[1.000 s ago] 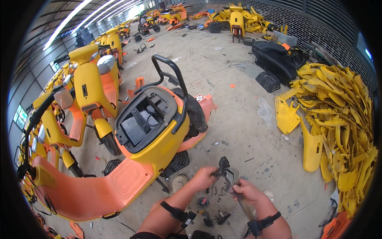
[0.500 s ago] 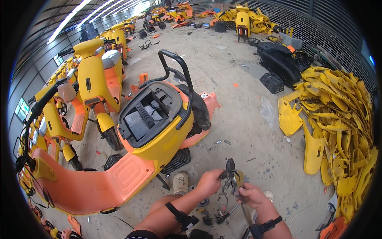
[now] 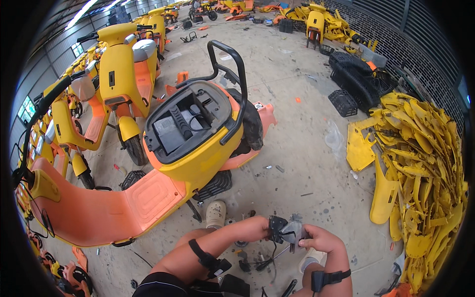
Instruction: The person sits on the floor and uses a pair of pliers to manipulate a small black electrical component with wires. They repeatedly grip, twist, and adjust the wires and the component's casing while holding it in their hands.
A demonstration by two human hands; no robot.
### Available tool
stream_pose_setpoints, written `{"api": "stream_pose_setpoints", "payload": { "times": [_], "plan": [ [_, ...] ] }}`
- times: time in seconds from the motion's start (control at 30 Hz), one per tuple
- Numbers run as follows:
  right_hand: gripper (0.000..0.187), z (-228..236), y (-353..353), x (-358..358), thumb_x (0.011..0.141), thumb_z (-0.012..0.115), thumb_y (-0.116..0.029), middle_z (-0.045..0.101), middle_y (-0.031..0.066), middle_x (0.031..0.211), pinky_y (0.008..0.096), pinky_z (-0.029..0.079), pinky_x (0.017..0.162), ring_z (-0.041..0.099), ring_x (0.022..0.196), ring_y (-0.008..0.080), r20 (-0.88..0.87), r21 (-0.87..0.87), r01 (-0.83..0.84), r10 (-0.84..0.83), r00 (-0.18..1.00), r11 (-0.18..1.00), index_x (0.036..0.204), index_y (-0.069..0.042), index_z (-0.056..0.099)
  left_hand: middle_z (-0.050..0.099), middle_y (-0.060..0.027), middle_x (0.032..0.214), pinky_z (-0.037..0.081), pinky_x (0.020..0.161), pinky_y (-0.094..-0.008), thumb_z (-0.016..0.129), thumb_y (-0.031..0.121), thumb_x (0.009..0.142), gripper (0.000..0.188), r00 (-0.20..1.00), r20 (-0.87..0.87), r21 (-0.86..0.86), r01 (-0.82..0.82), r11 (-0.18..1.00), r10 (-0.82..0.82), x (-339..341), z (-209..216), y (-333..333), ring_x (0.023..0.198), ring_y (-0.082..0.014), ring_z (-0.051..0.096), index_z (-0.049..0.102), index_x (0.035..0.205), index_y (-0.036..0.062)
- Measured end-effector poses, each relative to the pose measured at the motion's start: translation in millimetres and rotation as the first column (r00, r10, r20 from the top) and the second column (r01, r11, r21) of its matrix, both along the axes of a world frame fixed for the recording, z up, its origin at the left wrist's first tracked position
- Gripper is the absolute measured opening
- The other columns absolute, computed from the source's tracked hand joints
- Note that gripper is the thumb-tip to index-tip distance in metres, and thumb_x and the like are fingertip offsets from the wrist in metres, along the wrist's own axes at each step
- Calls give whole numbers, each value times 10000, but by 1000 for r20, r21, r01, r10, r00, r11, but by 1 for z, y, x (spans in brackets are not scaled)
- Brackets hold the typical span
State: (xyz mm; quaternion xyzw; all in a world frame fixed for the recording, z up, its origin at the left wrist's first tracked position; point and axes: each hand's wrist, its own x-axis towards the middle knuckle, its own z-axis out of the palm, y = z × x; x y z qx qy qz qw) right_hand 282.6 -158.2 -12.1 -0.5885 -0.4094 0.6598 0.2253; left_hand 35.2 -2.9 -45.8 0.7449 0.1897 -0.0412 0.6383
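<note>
In front of my knees, I hold a small black and grey part (image 3: 283, 229) with dark cables hanging below it. Its exact kind cannot be made out. My left hand (image 3: 256, 228) is closed on its black end. My right hand (image 3: 319, 238) pinches its greyish end between thumb and fingers. A thin metal rod (image 3: 283, 251) shows just under the part, partly hidden. To the left stands a yellow and orange electric scooter (image 3: 148, 198). Its seat is off, and a grey box (image 3: 170, 136) sits inside the open compartment under a black grab rail (image 3: 237, 64).
A tall heap of yellow body panels (image 3: 425, 163) fills the right side. Black plastic crates (image 3: 343, 102) lie behind it near the brick wall. More yellow scooters (image 3: 116, 74) stand in rows at the left. Small loose parts (image 3: 247, 262) are scattered on the floor by my feet.
The held part has been turned, so a greyish face shows where a yellowish one was. My right hand has moved slightly up and right. The view has tilted down.
</note>
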Motion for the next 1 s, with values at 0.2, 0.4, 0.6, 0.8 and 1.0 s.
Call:
{"api": "stream_pose_setpoints", "payload": {
  "times": [0.2, 0.4, 0.6, 0.8, 1.0],
  "plan": [
    [303, -4, 6, -6, 879, 677, -170, 636, 60, 909, 331, 493, 702, 595, 795, 183, -250, -3, 242, -235, 939, 970, 1123, -29, 567, 634, -209, 866, 502, 732, -446, 571, -19, 770, 207, 977, 190, 407, -169, 898, 98, 9, 3, 7, 857, -426, 617, 622, 969, 10],
    [385, -26, 16, -22, 885, 697, -296, 630, 94, 947, 350, 496, 700, 607, 789, 224, -505, -79, 387, -372, 779, 919, 1123, -27, 559, 619, -206, 897, 494, 736, -476, 544, -75, 671, 304, 875, 342, 484, -476, 734, 342, 25, 27, 8, 880, -436, 602, 616, 955, 7],
    [390, -16, 21, -42, 887, 700, -320, 625, 83, 949, 339, 500, 693, 603, 758, 209, -529, -203, 451, -485, 696, 869, 1105, -30, 558, 622, -199, 881, 503, 727, -454, 568, -59, 705, 241, 867, 367, 457, -483, 746, 336, 24, 17, 23, 865, -430, 605, 624, 929, 10],
    [324, -16, 13, -15, 935, 621, -189, 624, 52, 1025, 311, 492, 720, 579, 883, 162, -343, -53, 315, -313, 886, 948, 1207, -35, 538, 633, -177, 854, 505, 703, -411, 594, -17, 768, 167, 927, 323, 474, -332, 816, 190, 14, 12, 21, 830, -398, 619, 642, 927, 4],
    [259, -10, 6, -13, 922, 646, -168, 639, 76, 977, 329, 496, 736, 589, 814, 174, -234, 2, 186, -180, 955, 983, 1120, -26, 560, 651, -173, 820, 513, 691, -394, 584, 16, 830, 169, 990, 65, 318, -141, 937, 127, -1, 21, 16, 759, -338, 647, 662, 979, 2]
  ]
}}
